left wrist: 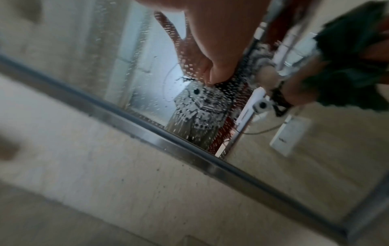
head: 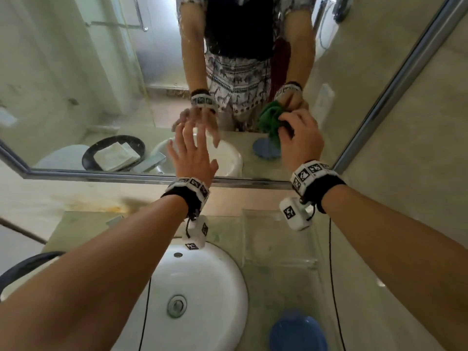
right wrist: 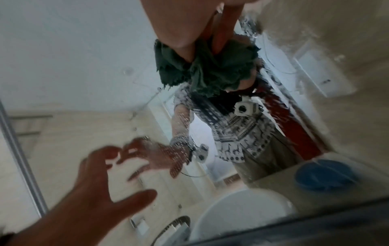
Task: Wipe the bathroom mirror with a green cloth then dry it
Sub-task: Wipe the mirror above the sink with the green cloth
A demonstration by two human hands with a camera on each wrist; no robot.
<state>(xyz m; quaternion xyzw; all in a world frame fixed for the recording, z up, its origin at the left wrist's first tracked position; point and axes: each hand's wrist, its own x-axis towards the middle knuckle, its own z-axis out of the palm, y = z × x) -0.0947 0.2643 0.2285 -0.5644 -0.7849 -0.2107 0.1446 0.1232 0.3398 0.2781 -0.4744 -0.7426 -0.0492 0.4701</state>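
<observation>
The bathroom mirror [head: 76,72] fills the wall ahead in a metal frame [head: 101,174]; its glass [left wrist: 147,69] is spotted with droplets. My right hand [head: 287,126] grips a bunched green cloth [head: 271,117] against the glass low on the right side. In the right wrist view the cloth [right wrist: 210,69] sits crumpled under my fingers [right wrist: 185,33] and meets its own reflection. My left hand [head: 192,145] is open with fingers spread, at the glass left of the cloth, holding nothing. It also shows in the right wrist view as the left hand [right wrist: 101,183].
A white sink [head: 202,287] lies below my arms. A blue dish [head: 297,333] sits on the counter [head: 278,249] to its right. A dark tray rim [head: 25,267] shows at the left edge; its reflection holds a folded white cloth [head: 115,154].
</observation>
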